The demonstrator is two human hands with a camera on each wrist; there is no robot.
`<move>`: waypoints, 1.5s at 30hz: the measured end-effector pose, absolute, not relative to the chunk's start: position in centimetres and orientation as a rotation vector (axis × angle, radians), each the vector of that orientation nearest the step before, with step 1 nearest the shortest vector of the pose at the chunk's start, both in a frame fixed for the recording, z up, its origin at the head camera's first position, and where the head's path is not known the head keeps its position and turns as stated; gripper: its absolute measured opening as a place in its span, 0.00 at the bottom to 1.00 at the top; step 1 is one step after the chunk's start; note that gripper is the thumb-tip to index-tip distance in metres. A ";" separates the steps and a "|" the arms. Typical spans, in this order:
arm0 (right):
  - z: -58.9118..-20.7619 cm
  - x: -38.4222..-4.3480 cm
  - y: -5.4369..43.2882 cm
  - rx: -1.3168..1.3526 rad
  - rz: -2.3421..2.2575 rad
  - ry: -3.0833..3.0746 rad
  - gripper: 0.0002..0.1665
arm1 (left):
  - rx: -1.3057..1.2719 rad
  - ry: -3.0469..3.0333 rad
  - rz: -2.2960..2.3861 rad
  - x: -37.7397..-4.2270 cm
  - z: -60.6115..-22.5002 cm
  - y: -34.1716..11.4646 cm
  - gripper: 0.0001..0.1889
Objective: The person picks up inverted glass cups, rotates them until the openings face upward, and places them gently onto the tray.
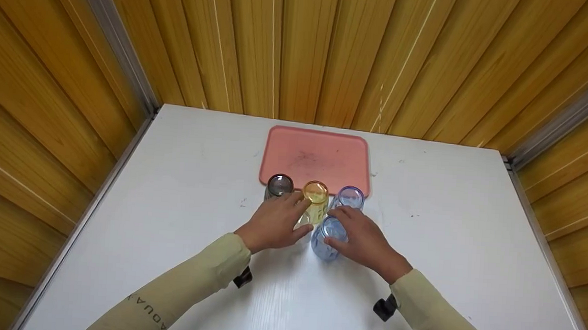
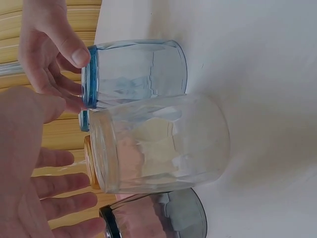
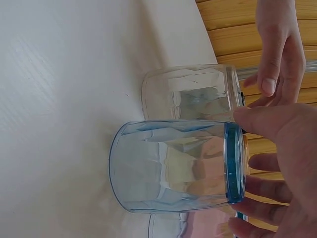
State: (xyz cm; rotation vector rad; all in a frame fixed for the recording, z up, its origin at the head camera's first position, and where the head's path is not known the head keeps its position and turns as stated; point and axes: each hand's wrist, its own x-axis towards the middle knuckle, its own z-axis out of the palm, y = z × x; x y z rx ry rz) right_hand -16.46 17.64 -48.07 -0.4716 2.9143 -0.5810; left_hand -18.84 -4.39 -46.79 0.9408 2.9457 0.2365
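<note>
Several see-through drinking glasses stand close together on the white table, thick bases up. The right hand (image 1: 363, 238) spans the base of a light blue glass (image 3: 171, 168), thumb at one side and fingers at the other. Beside it, the left hand (image 1: 277, 222) is over a clear glass (image 2: 163, 144), its fingers spread and relaxed near the base. Behind stand a grey glass (image 1: 279, 184), a yellow glass (image 1: 316, 193) and another blue glass (image 1: 351, 196). In the head view the left hand hides most of the clear glass.
A pink tray (image 1: 317, 156) lies at the back of the white table (image 1: 202, 164), just behind the glasses. Wood-patterned panels (image 1: 306, 48) rise along the back and both sides. Each wrist carries a small black camera (image 1: 385, 308).
</note>
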 end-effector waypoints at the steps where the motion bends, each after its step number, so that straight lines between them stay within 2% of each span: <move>1: -48.1 -16.5 17.6 -0.474 -0.581 2.914 0.37 | 0.947 2.942 0.234 -18.9 -46.8 -4.4 0.31; 16: -48.2 -16.4 17.6 -0.462 -0.610 2.875 0.38 | 0.955 2.870 0.201 -18.8 -47.3 -4.2 0.35; 24: -48.0 -16.5 17.5 -0.468 -0.579 2.875 0.39 | 1.024 2.883 0.187 -18.9 -47.5 -4.2 0.32; 35: -48.1 -16.4 17.1 -0.430 -0.566 2.875 0.39 | 0.949 2.830 0.207 -19.1 -48.1 -3.8 0.33; 45: -48.2 -16.3 16.9 -0.420 -0.517 2.888 0.41 | 0.985 2.829 0.145 -19.2 -48.3 -3.8 0.33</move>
